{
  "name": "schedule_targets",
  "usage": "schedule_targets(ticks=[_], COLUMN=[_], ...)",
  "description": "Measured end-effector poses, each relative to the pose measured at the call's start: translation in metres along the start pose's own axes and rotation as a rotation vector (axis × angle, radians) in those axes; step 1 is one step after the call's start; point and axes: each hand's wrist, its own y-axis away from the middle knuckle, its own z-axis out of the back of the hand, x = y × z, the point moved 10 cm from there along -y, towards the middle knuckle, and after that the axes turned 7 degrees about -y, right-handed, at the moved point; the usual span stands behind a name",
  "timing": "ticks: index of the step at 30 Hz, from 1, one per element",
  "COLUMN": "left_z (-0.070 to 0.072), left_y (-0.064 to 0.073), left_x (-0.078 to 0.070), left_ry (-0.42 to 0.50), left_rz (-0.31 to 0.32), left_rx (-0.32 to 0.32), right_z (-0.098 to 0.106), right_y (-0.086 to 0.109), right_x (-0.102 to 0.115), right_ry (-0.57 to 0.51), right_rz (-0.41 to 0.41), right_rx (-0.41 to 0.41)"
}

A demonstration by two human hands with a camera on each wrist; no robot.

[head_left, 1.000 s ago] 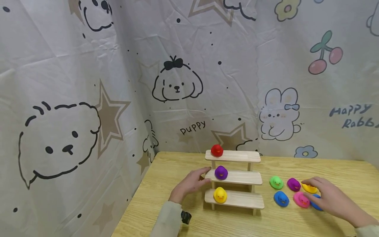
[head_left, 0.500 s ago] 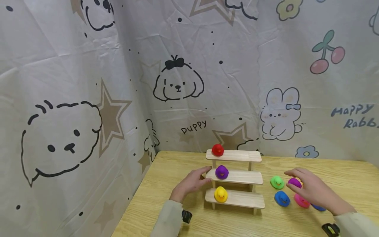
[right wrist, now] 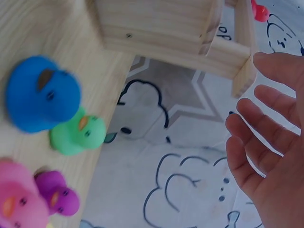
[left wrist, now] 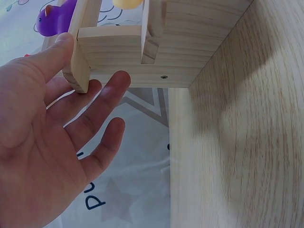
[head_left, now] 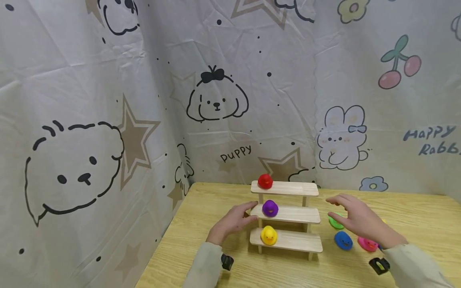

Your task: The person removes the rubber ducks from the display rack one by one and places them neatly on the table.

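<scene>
A three-tier wooden shelf [head_left: 297,215] stands on the table, with a red rubber duck [head_left: 265,181] on top, a purple rubber duck [head_left: 270,209] in the middle and a yellow rubber duck [head_left: 268,236] at the bottom. My left hand [head_left: 232,222] holds the left end of the middle board between thumb and fingers, as the left wrist view shows. To the right of the shelf, my right hand [head_left: 361,218] hovers with relaxed fingers and nothing in it. It partly covers a green duck [head_left: 335,222]; the magenta duck [right wrist: 57,192] shows in the right wrist view.
A blue duck [head_left: 343,240] and a pink duck [head_left: 367,244] lie on the table [head_left: 201,200] below my right hand. Other ducks behind them are mostly covered by the hand and forearm. A printed curtain [head_left: 216,160] hangs behind the table.
My right hand has moved left, from over the yellow and pink ducks to beside the shelf, near the green duck. My left hand stays at the middle board.
</scene>
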Motion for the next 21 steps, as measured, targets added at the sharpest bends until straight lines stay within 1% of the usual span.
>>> schedule_targets(ticks=[5,11,16,21], left_z=[0.000,0.000,0.000,-0.001], left_y=[0.000,0.000,0.000,-0.001], left_x=[0.000,0.000,0.001,0.003], left_ry=[0.001,0.001,0.007,0.016], left_rz=[0.001,-0.002,0.001,0.008], left_rx=[-0.002,-0.003,0.002,0.006], right_z=[-0.006,-0.014,-0.016,-0.018], right_y=[-0.011,-0.024,-0.032,-0.042], right_x=[0.011,0.019,0.029,0.037], right_ry=[-0.006,-0.031,-0.037,-0.044], right_rz=[0.048,0.062,0.103,0.116], right_rx=[-0.017,-0.006,-0.026,-0.029])
